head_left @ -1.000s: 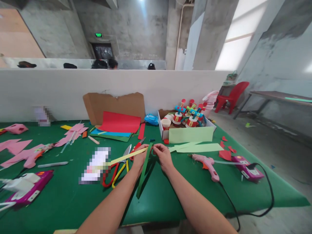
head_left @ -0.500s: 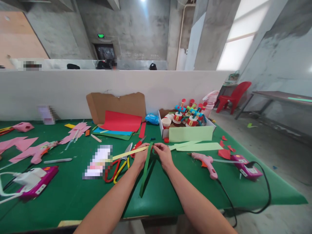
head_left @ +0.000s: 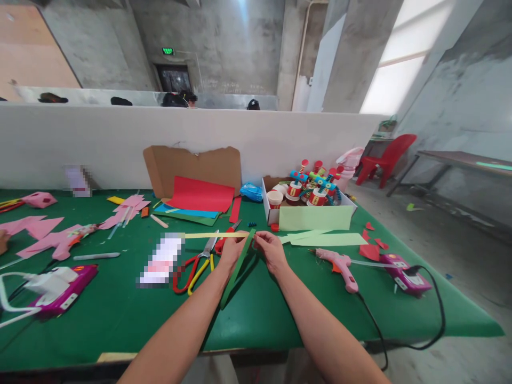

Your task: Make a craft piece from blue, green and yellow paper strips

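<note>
My left hand (head_left: 232, 252) is closed in a pinch around a yellow paper strip (head_left: 212, 235) and a green paper strip (head_left: 236, 273), close to where they cross. The yellow strip stretches out level to the left. Slanting down toward me, the green one passes in front of my left fingers. My right hand (head_left: 272, 252) pinches at the upper end of the strips; its fingertips partly hide the spot. Left of my hands lie red-handled scissors (head_left: 186, 274) and a yellow-handled tool (head_left: 200, 274). Red-handled pliers or cutters (head_left: 223, 242) lie just behind my left hand.
At right are a pink glue gun (head_left: 340, 266), a purple power strip (head_left: 406, 272) and pale green paper strips (head_left: 328, 239). Behind stands a box (head_left: 316, 217) of paper-cup figures. Another glue gun (head_left: 64, 245) and power strip (head_left: 76, 285) lie left. Another person's hand (head_left: 3, 241) shows at the left edge.
The yellow strip has swung from a slant to nearly level. The green strip's lower end has shifted left and up. Another person's hand has appeared at the left edge.
</note>
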`<state>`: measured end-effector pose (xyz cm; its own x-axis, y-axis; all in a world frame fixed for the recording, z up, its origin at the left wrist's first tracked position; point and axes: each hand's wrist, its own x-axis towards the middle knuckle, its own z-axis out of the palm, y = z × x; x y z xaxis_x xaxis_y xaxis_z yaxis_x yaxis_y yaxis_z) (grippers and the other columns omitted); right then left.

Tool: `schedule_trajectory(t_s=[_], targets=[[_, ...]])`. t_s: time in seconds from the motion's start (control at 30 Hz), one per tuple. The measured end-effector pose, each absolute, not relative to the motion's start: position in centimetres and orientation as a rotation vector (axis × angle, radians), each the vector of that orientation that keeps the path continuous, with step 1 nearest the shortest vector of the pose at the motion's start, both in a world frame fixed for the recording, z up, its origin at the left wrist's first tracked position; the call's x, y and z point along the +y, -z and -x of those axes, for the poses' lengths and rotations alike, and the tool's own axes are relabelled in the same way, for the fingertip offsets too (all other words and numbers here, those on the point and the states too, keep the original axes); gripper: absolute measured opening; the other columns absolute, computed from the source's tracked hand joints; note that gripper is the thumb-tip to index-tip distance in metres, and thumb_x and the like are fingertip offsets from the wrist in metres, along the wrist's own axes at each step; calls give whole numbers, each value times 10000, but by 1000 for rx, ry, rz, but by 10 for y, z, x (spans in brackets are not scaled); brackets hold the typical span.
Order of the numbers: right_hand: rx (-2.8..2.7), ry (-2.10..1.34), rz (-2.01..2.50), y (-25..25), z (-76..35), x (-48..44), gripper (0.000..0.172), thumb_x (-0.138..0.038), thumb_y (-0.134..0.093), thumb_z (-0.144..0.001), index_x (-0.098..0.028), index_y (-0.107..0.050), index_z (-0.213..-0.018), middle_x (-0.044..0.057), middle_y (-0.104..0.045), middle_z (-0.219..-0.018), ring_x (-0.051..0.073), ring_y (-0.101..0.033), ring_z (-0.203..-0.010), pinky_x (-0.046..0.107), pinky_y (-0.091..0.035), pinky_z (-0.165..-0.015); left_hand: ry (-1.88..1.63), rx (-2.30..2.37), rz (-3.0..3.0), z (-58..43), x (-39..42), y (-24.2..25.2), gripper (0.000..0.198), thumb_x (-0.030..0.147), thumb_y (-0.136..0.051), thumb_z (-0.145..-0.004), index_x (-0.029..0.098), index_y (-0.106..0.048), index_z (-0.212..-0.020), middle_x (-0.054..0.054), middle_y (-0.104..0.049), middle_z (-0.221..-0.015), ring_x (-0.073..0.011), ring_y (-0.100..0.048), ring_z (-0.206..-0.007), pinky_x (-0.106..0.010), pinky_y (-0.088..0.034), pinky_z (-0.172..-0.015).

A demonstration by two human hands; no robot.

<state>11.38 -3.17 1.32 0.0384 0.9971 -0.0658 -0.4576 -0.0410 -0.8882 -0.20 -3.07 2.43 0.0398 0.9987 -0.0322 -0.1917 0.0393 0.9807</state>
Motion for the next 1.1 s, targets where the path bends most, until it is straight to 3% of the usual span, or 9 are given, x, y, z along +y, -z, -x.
schedule_trajectory(t_s=[0.27,0.53,0.77,0.93,1.1], targets=[[-782,-1386,899,-13,-114,-31,244,-292,-804,-507,-185,-656,-668,-44,-603,-574,79,-485,-511,219,-390,-521,-1294,1112,-1092,0,-28,-19,338,446,-739,-529,159,-617,-659,1,-616,-608,-126,-536,-560,-235,-418,-538],[-708,-1555,997,-24,-120,-34,401,-507,-753,-588,-150,-577,-533,-35,-518,-473,46,-423,-401,186,-340,-407,-1435,1200,-1318,2,-25,-14,180,366,-629,-648,188,-632,-671,-3,-613,-647,-157,-562,-674,-250,-434,-640],[-741,-1556,971,-20,-119,-35,320,-333,-836,-450,-155,-636,-625,-56,-566,-526,37,-448,-416,168,-348,-408,-1369,1306,-1436,5,-28,-21,106,307,-597,-677,207,-633,-677,-7,-637,-681,-175,-581,-694,-270,-436,-679],[-742,-1613,953,-21,-122,-35,281,-304,-803,-482,-168,-584,-594,-75,-513,-444,36,-400,-358,157,-250,-342,-1363,1275,-1370,2,-28,-18,106,307,-593,-677,204,-614,-687,6,-607,-614,-162,-569,-631,-258,-425,-624],[-764,-1637,963,-21,-123,-35,326,-363,-805,-496,-173,-582,-638,-58,-556,-447,45,-456,-381,149,-345,-385,-1360,1315,-1404,3,-28,-19,130,326,-601,-661,198,-617,-675,6,-605,-622,-155,-560,-634,-251,-422,-620]])
